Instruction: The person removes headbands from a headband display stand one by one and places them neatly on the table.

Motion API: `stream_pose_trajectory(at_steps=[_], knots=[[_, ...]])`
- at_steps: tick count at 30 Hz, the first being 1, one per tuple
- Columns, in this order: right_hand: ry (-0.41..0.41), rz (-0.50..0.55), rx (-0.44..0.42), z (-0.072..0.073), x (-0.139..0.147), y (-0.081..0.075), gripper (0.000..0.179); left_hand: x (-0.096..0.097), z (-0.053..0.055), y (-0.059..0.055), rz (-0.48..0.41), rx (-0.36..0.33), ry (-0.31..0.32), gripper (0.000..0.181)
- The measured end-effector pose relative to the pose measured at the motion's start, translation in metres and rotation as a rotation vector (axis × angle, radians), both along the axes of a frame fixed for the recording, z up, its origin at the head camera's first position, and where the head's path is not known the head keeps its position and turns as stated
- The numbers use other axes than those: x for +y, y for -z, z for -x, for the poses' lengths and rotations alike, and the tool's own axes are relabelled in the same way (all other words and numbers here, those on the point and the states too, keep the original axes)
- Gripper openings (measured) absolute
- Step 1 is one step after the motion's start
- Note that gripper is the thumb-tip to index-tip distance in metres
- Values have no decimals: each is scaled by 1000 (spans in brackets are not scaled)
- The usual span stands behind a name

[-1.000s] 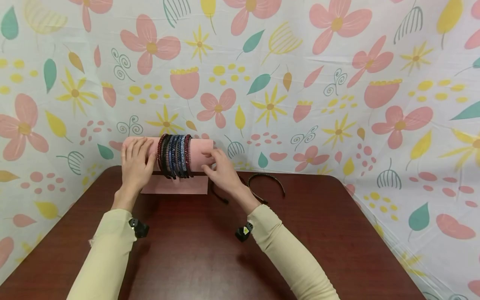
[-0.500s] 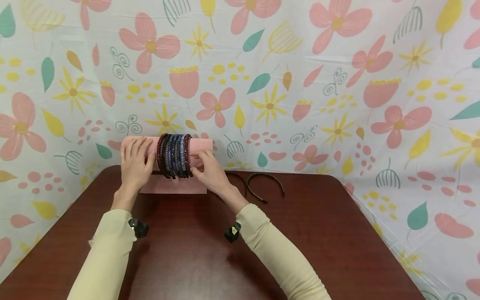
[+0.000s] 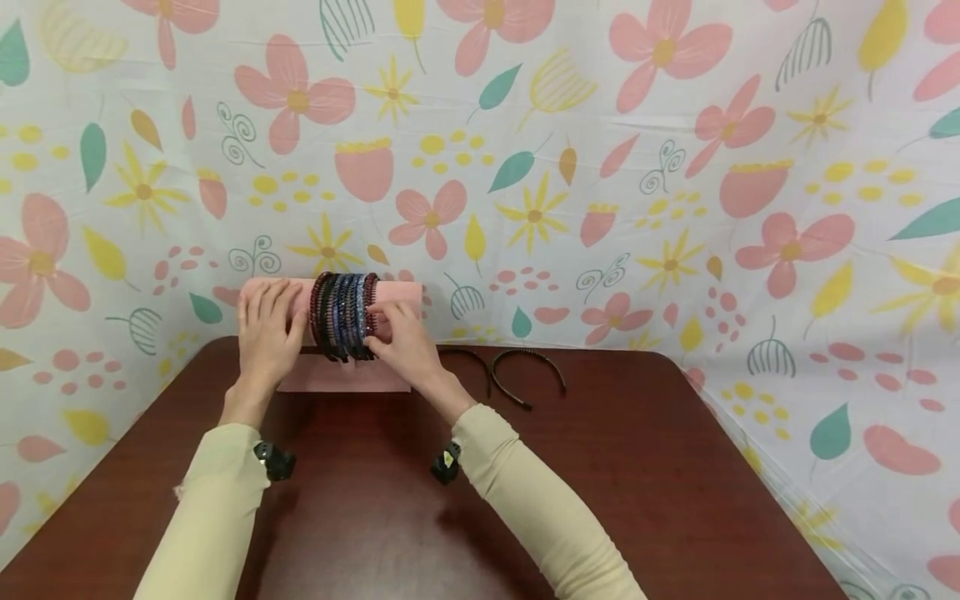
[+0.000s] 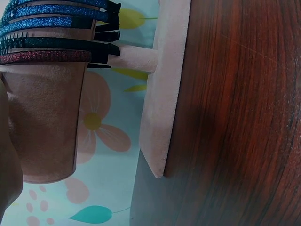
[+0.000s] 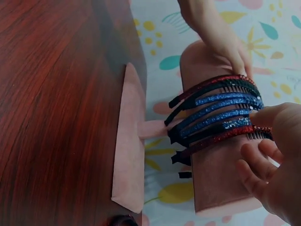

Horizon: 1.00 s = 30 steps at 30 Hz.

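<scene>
Several glittery headbands (image 5: 221,106) in dark red, black and blue sit side by side around a pink padded headband holder (image 3: 401,293), whose roll stands on a short post and flat base (image 4: 164,94). My left hand (image 3: 266,333) rests over the left end of the roll, fingers laid along its top. At the right side of the row, my right hand (image 3: 405,342) pinches the rightmost red headband (image 5: 225,136) with thumb and finger. In the right wrist view its other fingers are loosely bent beside the roll.
To the right of the holder, a thin dark headband (image 3: 528,375) lies on the brown table (image 3: 600,467). Another dark headband (image 3: 480,360) lies partly hidden behind my right forearm. A floral cloth (image 3: 510,167) hangs behind the table.
My right hand has moved left from the roll's right end to the row's right edge. The rightmost headband has shifted slightly left. My left hand stays on the roll.
</scene>
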State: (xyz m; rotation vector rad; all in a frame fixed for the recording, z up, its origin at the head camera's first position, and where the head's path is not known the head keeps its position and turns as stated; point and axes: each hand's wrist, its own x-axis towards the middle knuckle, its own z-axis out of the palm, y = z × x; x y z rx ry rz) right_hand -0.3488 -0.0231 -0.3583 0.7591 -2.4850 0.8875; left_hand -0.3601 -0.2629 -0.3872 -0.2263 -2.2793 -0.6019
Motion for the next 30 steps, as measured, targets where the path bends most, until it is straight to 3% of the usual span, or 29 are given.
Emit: stream_pose_trajectory(at_steps=[13, 30], knots=[[162, -47, 68, -1, -18, 0, 54, 1, 0, 1, -9, 0, 1, 46], [248, -4, 136, 1, -22, 4, 45, 3, 0, 0, -7, 15, 0, 46]])
